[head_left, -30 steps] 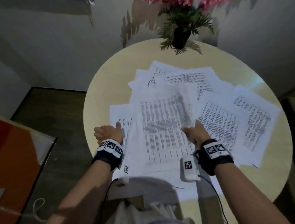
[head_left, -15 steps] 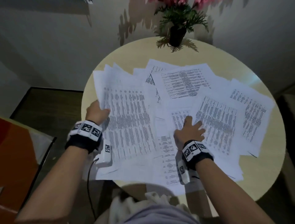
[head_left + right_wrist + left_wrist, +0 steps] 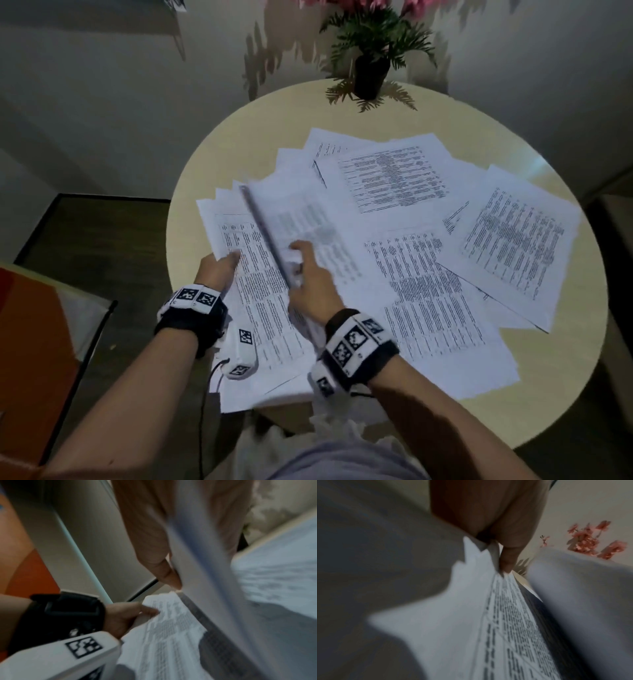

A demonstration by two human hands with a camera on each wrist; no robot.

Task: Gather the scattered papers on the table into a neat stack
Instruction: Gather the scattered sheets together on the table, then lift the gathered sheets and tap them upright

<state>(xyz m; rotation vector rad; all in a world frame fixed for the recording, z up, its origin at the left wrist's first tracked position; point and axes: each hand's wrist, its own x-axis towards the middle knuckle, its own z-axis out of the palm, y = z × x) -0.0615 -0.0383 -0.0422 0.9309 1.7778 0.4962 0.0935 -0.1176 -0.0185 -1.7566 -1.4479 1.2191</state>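
Observation:
Printed white papers lie spread over a round beige table (image 3: 274, 130). My left hand (image 3: 219, 270) grips a fanned bundle of sheets (image 3: 260, 308) at the table's near left edge, thumb on top; the left wrist view shows that thumb (image 3: 505, 558) pressing the bundle (image 3: 505, 628). My right hand (image 3: 308, 277) pinches one lifted, motion-blurred sheet (image 3: 301, 212) just right of the bundle, tilted up over it. In the right wrist view this sheet (image 3: 214, 588) sits between thumb (image 3: 168, 574) and fingers. Loose sheets remain at the middle (image 3: 431, 308), far middle (image 3: 390, 174) and right (image 3: 510, 240).
A dark pot with green fronds and pink flowers (image 3: 371, 73) stands at the table's far edge. An orange and white object (image 3: 30, 342) sits low on the left beside the dark floor (image 3: 96, 240). Walls close in behind the table.
My right hand has left the middle sheets and swung left with one sheet lifted toward the bundle. The left hand keeps its grip on the bundle at the left edge.

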